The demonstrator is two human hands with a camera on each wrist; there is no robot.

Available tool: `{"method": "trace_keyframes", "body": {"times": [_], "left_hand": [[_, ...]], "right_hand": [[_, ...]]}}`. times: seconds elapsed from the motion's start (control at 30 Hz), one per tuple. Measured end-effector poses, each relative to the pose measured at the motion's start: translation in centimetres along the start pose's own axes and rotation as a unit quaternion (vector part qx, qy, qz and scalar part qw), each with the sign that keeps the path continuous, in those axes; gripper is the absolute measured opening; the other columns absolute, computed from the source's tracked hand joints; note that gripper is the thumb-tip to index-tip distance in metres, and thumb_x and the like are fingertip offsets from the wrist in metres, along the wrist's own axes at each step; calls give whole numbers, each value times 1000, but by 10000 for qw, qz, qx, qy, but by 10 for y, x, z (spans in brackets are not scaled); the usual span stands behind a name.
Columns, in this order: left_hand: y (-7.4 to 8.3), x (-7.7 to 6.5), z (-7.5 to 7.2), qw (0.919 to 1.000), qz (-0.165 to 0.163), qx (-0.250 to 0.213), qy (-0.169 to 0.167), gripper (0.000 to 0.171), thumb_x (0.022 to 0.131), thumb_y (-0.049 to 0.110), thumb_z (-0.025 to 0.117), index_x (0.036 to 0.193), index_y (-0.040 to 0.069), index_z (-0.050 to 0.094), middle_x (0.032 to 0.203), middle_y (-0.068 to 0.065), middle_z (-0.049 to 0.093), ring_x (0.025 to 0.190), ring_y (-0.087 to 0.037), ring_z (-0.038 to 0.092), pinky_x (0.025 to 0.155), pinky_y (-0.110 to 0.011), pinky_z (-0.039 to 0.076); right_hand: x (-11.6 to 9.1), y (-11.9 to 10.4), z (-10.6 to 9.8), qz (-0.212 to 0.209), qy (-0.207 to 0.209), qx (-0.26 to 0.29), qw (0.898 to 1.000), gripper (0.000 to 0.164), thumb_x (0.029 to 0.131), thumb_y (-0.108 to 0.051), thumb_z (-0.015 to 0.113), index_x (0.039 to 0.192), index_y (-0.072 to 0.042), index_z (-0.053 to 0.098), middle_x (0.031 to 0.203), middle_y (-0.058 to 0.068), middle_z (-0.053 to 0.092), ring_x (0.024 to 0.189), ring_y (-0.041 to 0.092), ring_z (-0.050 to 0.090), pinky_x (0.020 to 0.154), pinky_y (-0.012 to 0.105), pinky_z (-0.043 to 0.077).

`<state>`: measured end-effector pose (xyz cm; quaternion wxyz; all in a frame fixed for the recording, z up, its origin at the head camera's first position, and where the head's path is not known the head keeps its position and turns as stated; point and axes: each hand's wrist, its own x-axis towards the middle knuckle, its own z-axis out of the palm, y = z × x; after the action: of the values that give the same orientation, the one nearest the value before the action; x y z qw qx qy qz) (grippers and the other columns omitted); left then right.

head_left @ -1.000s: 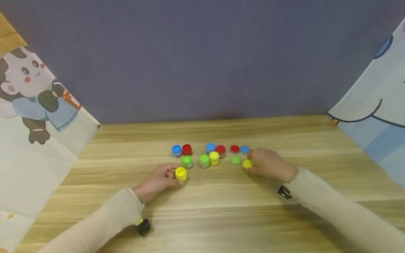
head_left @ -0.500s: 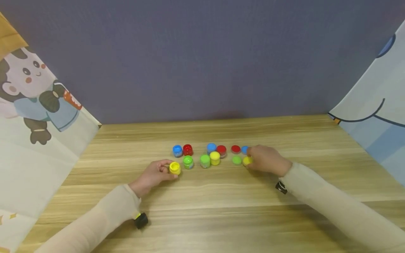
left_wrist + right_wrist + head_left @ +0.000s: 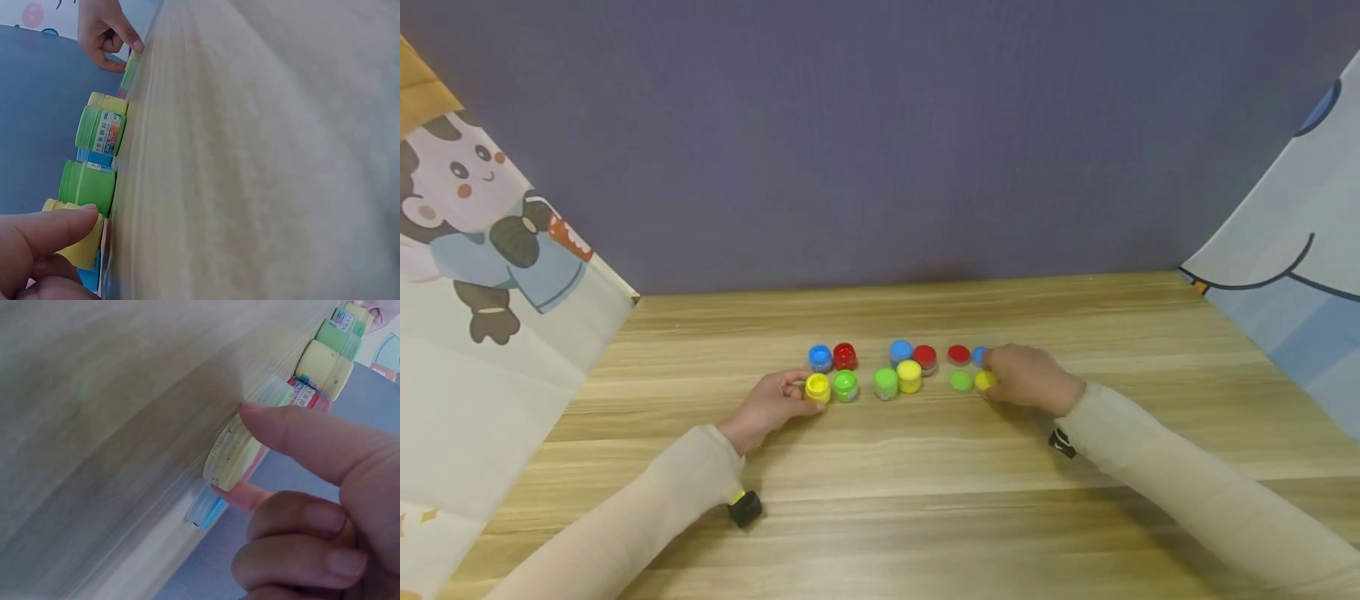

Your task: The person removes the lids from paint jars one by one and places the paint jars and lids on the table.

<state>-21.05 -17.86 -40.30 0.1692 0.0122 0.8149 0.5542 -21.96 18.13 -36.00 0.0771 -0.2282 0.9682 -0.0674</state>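
My left hand (image 3: 766, 408) holds a small open yellow jar (image 3: 817, 390) at its side, thumb in front. It stands at the left of an open green jar (image 3: 846, 386), with open blue (image 3: 820, 358) and red (image 3: 845, 357) jars behind. On the right, my right hand (image 3: 1033, 379) pinches a yellow lid (image 3: 231, 456) between thumb and index finger, low at the tabletop. Around that lid lie a green lid (image 3: 960, 381), a red lid (image 3: 958, 355) and a blue lid (image 3: 979, 356), the blue one partly hidden by the hand.
Between the hands stand closed jars: blue (image 3: 900, 351), red (image 3: 924, 358), green (image 3: 886, 382) and yellow (image 3: 909, 376). The wooden table (image 3: 880, 500) ends at a dark blue-grey back panel (image 3: 880, 150). Printed cloths hang at the left (image 3: 497, 333) and right sides.
My left hand has carried the yellow jar left and back, then up beside the green jar. My right hand has shifted the yellow lid slightly backward, closer to the blue lid.
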Motion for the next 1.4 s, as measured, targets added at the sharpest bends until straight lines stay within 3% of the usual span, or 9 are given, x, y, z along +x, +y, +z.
{"method": "trace_keyframes", "body": {"times": [0.53, 0.73, 0.87, 1.07, 1.27, 1.4], "left_hand": [[2, 7, 2, 9999, -20, 99, 59, 51, 80, 5, 71, 128, 1, 53, 63, 4, 43, 52, -8, 32, 47, -18, 27], [3, 8, 2, 10000, -39, 70, 19, 50, 80, 4, 70, 128, 1, 53, 62, 4, 42, 51, -7, 32, 47, -18, 27], [4, 8, 1, 10000, -74, 48, 8, 50, 80, 5, 70, 127, 1, 53, 61, 5, 42, 50, -7, 31, 46, -19, 27], [2, 9, 1, 9999, -82, 69, -8, 51, 80, 5, 71, 128, 2, 53, 62, 4, 44, 48, -7, 31, 45, -18, 26], [2, 10, 1, 10000, -73, 33, -45, 51, 80, 5, 71, 128, 2, 54, 61, 5, 43, 47, -7, 30, 44, -19, 25], [2, 10, 1, 10000, -21, -10, -92, 51, 80, 4, 71, 128, 1, 53, 60, 5, 42, 47, -6, 30, 44, -19, 25]], "right_hand": [[1, -2, 0, 27, -2, -6, 10000, 20, 79, -19, 72, 76, -10, 55, 64, -1, 46, 60, 16, 45, 51, 27, 37], [2, -16, -4, 39, 224, 109, 9997, 26, 78, -21, 73, 94, -4, 62, 78, 5, 62, 68, 19, 56, 55, 33, 46], [5, -28, -4, -70, 303, 207, 9993, 35, 79, -22, 72, 104, 0, 62, 81, 6, 64, 67, 18, 56, 57, 33, 47], [12, -43, -1, -269, 606, 257, 9975, 38, 81, -21, 70, 110, 1, 59, 91, 13, 67, 74, 22, 62, 62, 34, 52], [23, -48, -1, -166, 739, 432, 9962, 43, 84, -23, 68, 116, 3, 56, 81, 9, 65, 61, 15, 53, 54, 29, 47], [31, -51, 0, -166, 907, 410, 9949, 38, 83, -22, 67, 110, 3, 58, 84, 10, 66, 63, 16, 55, 54, 31, 48]]}}
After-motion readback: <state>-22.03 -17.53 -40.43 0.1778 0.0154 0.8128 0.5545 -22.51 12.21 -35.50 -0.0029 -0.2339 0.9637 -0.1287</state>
